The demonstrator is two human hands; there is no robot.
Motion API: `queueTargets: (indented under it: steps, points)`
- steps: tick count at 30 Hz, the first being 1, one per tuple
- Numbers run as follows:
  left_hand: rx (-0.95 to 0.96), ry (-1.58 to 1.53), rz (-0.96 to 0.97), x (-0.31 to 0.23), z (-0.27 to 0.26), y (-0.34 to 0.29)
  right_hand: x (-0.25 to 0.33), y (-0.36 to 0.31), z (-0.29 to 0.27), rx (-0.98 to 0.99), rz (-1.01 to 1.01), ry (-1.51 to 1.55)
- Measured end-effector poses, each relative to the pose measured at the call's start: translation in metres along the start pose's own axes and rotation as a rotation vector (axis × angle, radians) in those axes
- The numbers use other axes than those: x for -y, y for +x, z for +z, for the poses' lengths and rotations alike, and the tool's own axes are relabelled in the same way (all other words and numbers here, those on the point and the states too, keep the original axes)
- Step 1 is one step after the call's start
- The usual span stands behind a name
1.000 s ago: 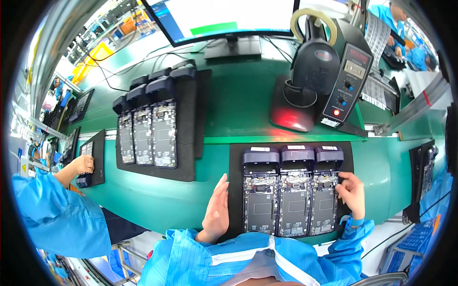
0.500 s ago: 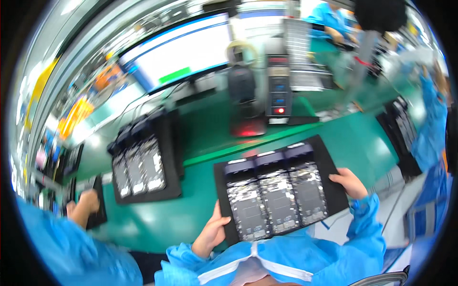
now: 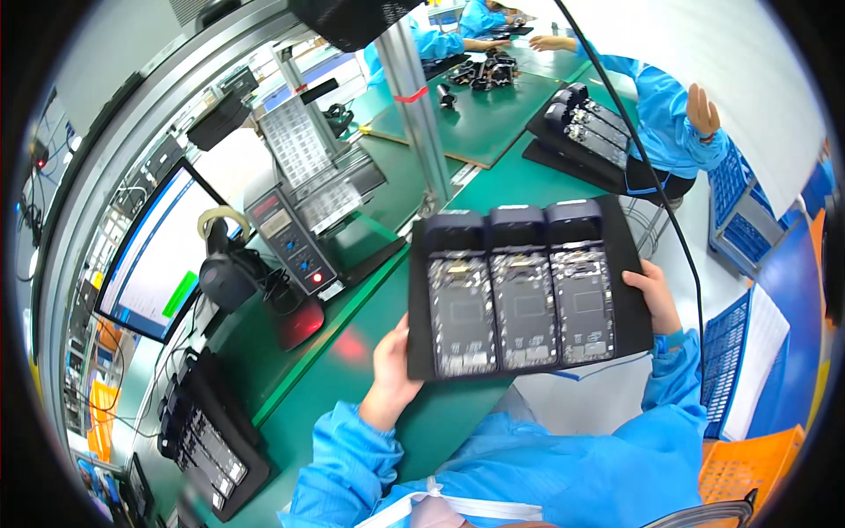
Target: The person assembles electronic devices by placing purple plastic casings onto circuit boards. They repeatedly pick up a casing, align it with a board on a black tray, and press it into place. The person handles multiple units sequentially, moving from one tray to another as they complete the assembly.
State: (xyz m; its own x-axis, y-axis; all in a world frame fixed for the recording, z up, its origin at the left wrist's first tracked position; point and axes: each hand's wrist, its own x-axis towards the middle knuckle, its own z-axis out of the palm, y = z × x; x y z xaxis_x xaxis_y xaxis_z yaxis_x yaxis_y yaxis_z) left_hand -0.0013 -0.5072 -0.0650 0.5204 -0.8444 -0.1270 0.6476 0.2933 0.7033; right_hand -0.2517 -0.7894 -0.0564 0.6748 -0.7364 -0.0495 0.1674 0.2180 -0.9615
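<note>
I hold a black tray point(image 3: 628, 319) above the green bench, between my two hands. My left hand point(image 3: 388, 377) grips its left edge near the lower corner, fingers partly hidden underneath. On the opposite edge, my right hand point(image 3: 652, 297) has its thumb on top and its other fingers mostly out of sight. Three dark handheld devices point(image 3: 526, 308) lie side by side on the tray. Their circuit boards are exposed, and each has a raised, dark purple hood at the far end.
Another loaded tray point(image 3: 251, 449) lies at lower left, near a monitor point(image 3: 158, 255), a scanner on a stand point(image 3: 231, 275) and a control box point(image 3: 295, 242). At far right, a co-worker point(image 3: 664, 123) is beside a similar tray point(image 3: 563, 163). A cable point(image 3: 647, 158) hangs there; blue crates point(image 3: 726, 352) stand right.
My view has swung to the right, so the bench equipment now appears further left. The tray stays in both my hands. The co-worker's arm at the left is no longer in view.
</note>
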Motion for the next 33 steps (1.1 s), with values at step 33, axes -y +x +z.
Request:
queueTargets:
  steps: [33]
  points:
    - [-0.035, -0.069, 0.258, 0.018, 0.089, 0.352, 0.047, 0.211, 0.006, -0.418, -0.570, -0.071]
